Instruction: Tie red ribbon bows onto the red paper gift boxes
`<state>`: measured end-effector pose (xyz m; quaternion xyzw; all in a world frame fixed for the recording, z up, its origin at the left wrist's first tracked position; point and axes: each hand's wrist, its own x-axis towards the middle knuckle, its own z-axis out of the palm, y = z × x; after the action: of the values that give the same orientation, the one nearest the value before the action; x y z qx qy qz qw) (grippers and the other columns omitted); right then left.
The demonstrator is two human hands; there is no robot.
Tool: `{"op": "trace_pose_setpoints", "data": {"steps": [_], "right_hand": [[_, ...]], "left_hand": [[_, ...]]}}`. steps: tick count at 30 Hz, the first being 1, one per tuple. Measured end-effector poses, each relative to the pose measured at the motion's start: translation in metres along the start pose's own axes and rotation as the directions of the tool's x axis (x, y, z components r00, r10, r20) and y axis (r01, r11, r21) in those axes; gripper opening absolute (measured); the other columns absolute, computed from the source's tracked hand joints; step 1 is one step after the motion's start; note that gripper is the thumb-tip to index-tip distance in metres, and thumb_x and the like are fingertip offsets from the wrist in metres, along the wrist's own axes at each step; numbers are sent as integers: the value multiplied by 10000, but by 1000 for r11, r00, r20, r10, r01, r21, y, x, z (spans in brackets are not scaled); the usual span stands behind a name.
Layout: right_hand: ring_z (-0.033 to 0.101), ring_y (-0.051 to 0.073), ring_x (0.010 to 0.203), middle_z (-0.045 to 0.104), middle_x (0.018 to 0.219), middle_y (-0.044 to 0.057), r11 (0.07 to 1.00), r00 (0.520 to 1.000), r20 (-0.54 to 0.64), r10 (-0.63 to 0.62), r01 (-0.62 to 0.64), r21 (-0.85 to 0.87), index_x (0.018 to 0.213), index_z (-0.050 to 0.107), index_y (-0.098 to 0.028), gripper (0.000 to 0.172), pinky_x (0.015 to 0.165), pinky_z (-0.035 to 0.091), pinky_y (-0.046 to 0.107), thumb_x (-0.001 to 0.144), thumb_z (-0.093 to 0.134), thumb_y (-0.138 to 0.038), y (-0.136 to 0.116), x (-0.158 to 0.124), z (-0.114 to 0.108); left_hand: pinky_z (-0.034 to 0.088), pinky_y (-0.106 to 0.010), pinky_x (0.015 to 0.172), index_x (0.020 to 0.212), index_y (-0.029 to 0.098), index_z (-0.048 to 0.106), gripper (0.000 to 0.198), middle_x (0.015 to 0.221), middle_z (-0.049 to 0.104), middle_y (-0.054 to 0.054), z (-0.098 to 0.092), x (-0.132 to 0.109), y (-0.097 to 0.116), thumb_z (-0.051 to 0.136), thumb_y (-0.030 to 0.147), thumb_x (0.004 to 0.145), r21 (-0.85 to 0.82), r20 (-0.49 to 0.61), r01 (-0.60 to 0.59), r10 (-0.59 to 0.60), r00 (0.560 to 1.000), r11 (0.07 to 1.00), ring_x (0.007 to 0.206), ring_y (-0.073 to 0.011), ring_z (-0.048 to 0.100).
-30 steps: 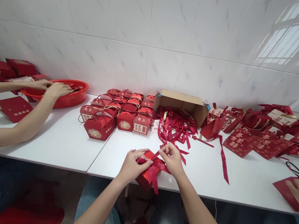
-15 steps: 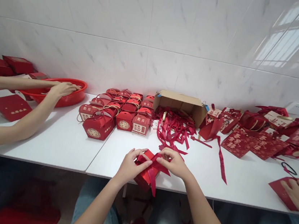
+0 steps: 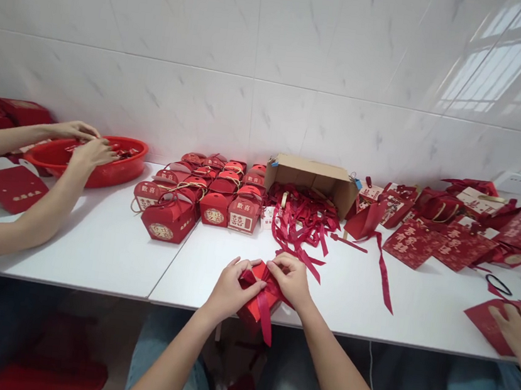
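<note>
At the front edge of the white table sits a small red gift box (image 3: 253, 309) with a dark red ribbon (image 3: 265, 319) across its top. My left hand (image 3: 232, 289) is closed, pinching the ribbon between thumb and fingers on the box's left side. On the other side my right hand (image 3: 288, 282) also pinches the ribbon, close to the left one. One ribbon end hangs down over the front of the box. The fingers partly cover the loops, so the form of the knot is hard to make out.
Finished-looking red boxes (image 3: 170, 218) stand in rows at centre left. Behind my hands a cardboard box (image 3: 314, 168) lies on its side, spilling ribbons (image 3: 305, 216). At left, a co-worker's hands reach into a red basin (image 3: 121, 173). Another person's hand (image 3: 517, 328) rests on red card at right.
My right hand has shifted slightly left, nearer my left hand, still pinching ribbon. The co-worker's hands at left have moved apart from their overlapped position over the basin.
</note>
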<state>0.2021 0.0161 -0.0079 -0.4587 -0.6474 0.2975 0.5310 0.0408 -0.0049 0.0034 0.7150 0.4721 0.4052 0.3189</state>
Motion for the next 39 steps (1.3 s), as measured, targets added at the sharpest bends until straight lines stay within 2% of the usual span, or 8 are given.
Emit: {"op": "trace_pose_setpoints", "data": {"steps": [12, 17, 22, 25, 29, 33, 37, 39], "right_hand": [[572, 167, 655, 622, 665, 31, 993, 998, -3, 63, -62, 101, 630, 659, -181, 236, 636, 457, 290, 776, 629, -363, 7, -6, -7], [634, 206, 848, 682, 978, 96, 971, 991, 56, 120, -129, 201, 977, 695, -192, 403, 754, 503, 351, 910, 391, -449, 26, -19, -32], [511, 247, 1184, 500, 1341, 99, 985, 987, 133, 93, -111, 130, 1382, 380, -270, 570, 960, 429, 422, 833, 526, -318, 43, -64, -44], [261, 270, 1376, 191, 1531, 77, 991, 974, 198, 107, -90, -95, 1472, 90, -313, 899, 1092, 277, 475, 756, 634, -292, 38, -92, -34], [131, 358, 1403, 86, 1546, 94, 956, 985, 50, 167, -149, -254, 1457, -87, -332, 1206, 1094, 218, 574, 612, 772, -389, 27, -112, 4], [375, 380, 1285, 302, 1465, 94, 962, 986, -115, 120, -144, -233, 1434, 5, -401, 1162, 1035, 348, 570, 570, 781, -431, 31, -116, 32], [541, 355, 1096, 518, 1234, 142, 945, 938, -318, 136, -219, -244, 1362, 286, -238, 921, 916, 466, 507, 596, 755, -444, 42, -106, -4], [580, 325, 979, 557, 1141, 156, 911, 849, -487, 205, -347, -222, 1298, 358, -177, 881, 839, 500, 474, 571, 762, -468, 46, -94, -47]], "left_hand": [[194, -529, 1116, 570, 226, 421, 291, 633, 679, -12, 3, 2, -7, 674, 263, 709, -68, -13, -27, 26, 1000, 997, 1088, -295, 622], [312, -487, 1069, 734, 211, 499, 162, 1033, 704, -99, 3, -4, -10, 647, 273, 757, -296, -31, -44, 37, 999, 954, 1172, -281, 562], [336, -441, 1063, 1074, 194, 480, 257, 1284, 568, -143, -11, -9, -41, 468, 253, 825, -493, -191, -77, -21, 981, 867, 1264, -245, 473], [342, -450, 1049, 1063, 193, 496, 306, 1240, 590, -128, -22, -8, -71, 417, 209, 768, -272, -228, 94, -159, 961, 958, 1247, -250, 485], [359, -472, 1008, 1139, 210, 447, 458, 1239, 588, -119, -27, -10, -91, 465, 150, 685, -47, -236, 242, -246, 940, 969, 1236, -280, 491], [436, -432, 915, 1191, 213, 404, 495, 1249, 597, -116, -24, -11, -86, 452, 134, 705, 132, -207, 275, -245, 947, 952, 1152, -272, 565], [480, -400, 852, 1181, 219, 417, 477, 1219, 628, -96, -24, -9, -83, 443, 127, 714, 241, -212, 272, -223, 951, 931, 1035, -258, 634], [478, -397, 868, 1170, 218, 430, 464, 1202, 640, -91, -25, -9, -85, 447, 125, 716, 278, -212, 260, -205, 956, 925, 1029, -257, 637]]}}
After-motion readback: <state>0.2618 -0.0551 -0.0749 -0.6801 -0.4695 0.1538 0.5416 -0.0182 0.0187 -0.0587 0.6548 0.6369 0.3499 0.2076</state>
